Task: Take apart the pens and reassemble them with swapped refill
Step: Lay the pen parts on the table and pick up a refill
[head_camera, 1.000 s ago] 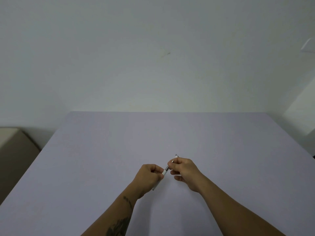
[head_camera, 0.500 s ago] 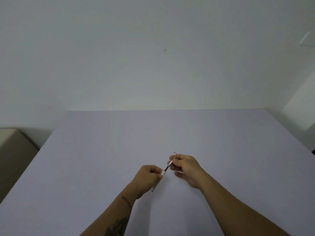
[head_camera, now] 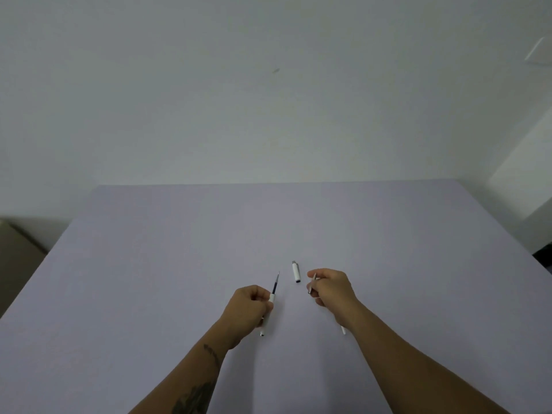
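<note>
My left hand (head_camera: pixel 249 306) is clenched around a white pen barrel (head_camera: pixel 266 316), which runs through my fist and comes out below it, its lower end near the table (head_camera: pixel 149 264). A dark refill (head_camera: pixel 275 284) sticks up out of the barrel's top, above my thumb, ending in a fine tip. My right hand (head_camera: pixel 330 289) pinches a second pen (head_camera: pixel 311 283), a thin pale piece slanting across my fingertips; a white end shows below my wrist, though I cannot tell if it is the same piece. Between my hands, a little further away, a short white pen section (head_camera: pixel 296 272) lies loose on the lilac table, grey at its far end and dark at its near end, touching neither hand. Both forearms reach in from the bottom, fists apart and knuckles up
</note>
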### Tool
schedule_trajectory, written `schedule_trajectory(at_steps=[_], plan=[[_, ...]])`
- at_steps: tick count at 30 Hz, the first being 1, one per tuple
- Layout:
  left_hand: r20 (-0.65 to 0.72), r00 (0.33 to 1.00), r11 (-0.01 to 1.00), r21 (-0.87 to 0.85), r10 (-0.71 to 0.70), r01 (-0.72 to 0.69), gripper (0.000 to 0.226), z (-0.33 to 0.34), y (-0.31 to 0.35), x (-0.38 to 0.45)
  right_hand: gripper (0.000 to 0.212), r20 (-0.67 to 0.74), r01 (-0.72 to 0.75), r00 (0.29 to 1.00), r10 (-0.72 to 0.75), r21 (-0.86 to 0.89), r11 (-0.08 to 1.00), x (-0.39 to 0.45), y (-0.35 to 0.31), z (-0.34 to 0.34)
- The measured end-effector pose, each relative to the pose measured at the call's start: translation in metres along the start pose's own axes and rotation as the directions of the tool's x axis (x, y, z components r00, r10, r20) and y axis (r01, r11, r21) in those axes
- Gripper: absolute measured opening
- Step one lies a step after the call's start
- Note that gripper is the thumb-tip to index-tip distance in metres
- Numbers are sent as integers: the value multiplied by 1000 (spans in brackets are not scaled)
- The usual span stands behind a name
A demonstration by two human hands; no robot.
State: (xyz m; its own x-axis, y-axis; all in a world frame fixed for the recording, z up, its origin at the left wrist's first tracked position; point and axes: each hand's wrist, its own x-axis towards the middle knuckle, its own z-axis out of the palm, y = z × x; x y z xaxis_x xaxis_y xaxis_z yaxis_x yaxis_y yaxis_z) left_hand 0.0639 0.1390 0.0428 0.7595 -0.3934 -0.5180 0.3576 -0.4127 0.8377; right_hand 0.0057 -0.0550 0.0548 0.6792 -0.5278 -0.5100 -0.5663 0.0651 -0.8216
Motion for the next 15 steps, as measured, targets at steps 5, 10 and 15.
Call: schedule_trajectory(at_steps=[5,10,15], plan=[[-52,997,999,3,-49,50,8,5,-5,11,19,-41,45,997,-66,-386,922,27,22,-3],[-104,990,993,61,-95,102,9,11,-7,20,10,23,135,988,-154,-615,777,50,32,1],[-122,986,987,98,-111,123,9,24,-2,29,12,57,172,980,-191,-725,667,64,30,7]])
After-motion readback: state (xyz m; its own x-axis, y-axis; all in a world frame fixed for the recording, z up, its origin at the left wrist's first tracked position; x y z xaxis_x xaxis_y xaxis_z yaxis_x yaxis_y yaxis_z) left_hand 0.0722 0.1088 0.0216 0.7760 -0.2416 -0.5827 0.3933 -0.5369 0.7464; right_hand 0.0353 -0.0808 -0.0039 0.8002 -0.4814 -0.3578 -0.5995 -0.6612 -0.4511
